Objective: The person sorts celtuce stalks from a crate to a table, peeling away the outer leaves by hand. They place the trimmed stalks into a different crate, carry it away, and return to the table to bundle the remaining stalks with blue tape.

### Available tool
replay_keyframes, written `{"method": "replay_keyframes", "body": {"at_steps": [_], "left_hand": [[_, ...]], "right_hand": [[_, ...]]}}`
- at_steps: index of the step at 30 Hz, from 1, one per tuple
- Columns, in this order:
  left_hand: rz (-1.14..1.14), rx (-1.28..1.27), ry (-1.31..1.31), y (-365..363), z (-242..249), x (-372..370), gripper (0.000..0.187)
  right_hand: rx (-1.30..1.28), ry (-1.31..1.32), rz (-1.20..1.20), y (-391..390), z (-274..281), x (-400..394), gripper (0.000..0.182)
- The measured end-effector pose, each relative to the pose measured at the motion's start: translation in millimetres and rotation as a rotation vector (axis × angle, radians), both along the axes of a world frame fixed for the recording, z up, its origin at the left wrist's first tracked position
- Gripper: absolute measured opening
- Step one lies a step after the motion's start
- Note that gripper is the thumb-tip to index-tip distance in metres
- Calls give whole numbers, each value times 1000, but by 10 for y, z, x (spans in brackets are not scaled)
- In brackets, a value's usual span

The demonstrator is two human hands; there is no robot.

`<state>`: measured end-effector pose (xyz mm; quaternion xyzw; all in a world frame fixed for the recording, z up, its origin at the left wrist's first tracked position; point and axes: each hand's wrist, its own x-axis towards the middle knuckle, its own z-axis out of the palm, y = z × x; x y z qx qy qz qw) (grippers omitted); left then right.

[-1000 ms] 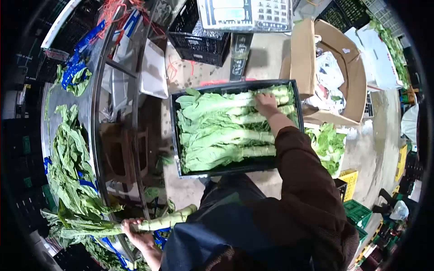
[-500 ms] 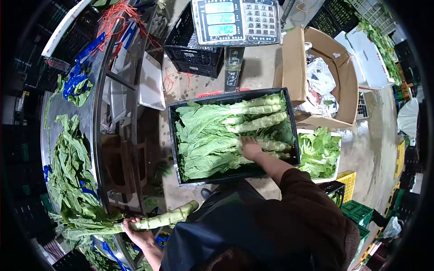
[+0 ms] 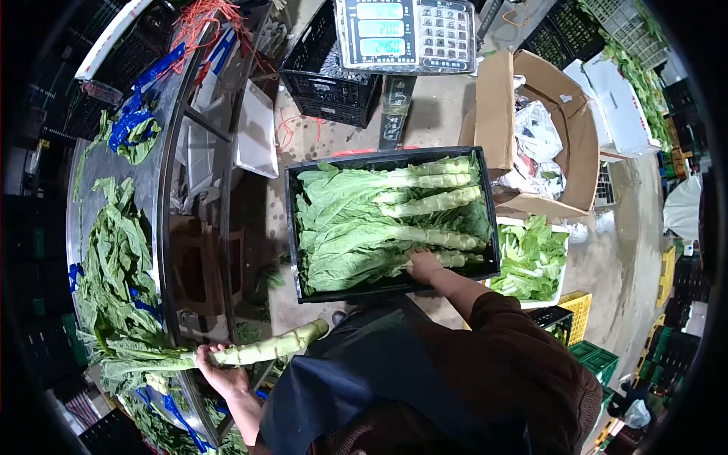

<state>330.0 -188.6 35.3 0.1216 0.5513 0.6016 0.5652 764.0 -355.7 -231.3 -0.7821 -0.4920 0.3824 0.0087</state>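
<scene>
My left hand (image 3: 224,369) is closed round the stem of a celtuce (image 3: 265,349), held at the lower left; its leaves trail onto the metal table and its thick pale-green stem points right. In front of me a black plastic crate (image 3: 290,227) holds several celtuces, leaves to the left and stems to the right. My right hand (image 3: 425,265) reaches into the crate, its fingers closed about the stem of the celtuce nearest me (image 3: 458,259). The fingertips are partly hidden there. Above it lie other celtuce stems (image 3: 436,203).
A digital scale (image 3: 408,38) stands beyond the crate, its post behind it. To the right are a cardboard box (image 3: 493,114) with plastic bags and a white box of leafy greens (image 3: 531,262). Loose leaves (image 3: 114,250) and blue tape cover the metal table (image 3: 171,159) at left.
My right hand has shifted toward me, from the middle stems to the nearest celtuce. My left hand has moved slightly left and up with its celtuce. The view has tilted a little.
</scene>
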Motion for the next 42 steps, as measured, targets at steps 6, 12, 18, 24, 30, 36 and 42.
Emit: {"method": "replay_keyframes", "body": {"at_steps": [6,12,18,24,30,36,42], "left_hand": [[-15,-2,-47,-45,-117,-175,16],[173,52,-151,-143,-6,-208,13],[315,58,-147,-327,-40,-583,13],[343,84,-174,-295,-130,-1065,13],[150,225,-268,458,271,-1048,15],[-167,465,-253,1016,556,-1639,41],[202,61,1101,853,-197,-3849,49]], "right_hand": [[-82,42,83,114,-22,147,40],[-11,50,109,191,-299,297,27],[-72,43,466,589,-295,353,28],[252,296,327,1523,730,-718,24],[399,820,650,2082,2103,-2697,66],[394,605,403,2333,2620,-4015,48],[648,705,283,3676,2666,-4887,32]]}}
